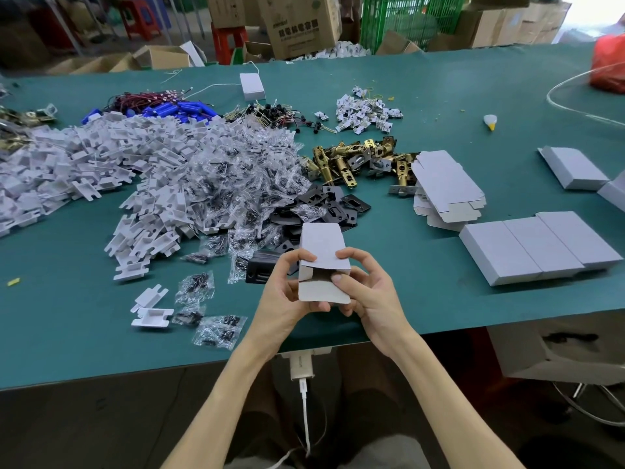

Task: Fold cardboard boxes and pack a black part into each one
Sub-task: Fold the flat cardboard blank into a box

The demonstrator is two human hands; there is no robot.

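On the green table (439,96) lie boxes (537,247), cartons (297,25) beyond.

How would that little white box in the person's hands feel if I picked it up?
Probably very light: the box is thin card, and its open near end looks hollow. It is likely easy to crush. The flaps at that end are not tucked in, so they would probably flop about.

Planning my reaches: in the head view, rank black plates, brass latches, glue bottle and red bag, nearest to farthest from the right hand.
1. Black plates, just beyond the right hand on the box.
2. Brass latches, behind the plates.
3. Glue bottle, farther back, right.
4. Red bag, far right corner.
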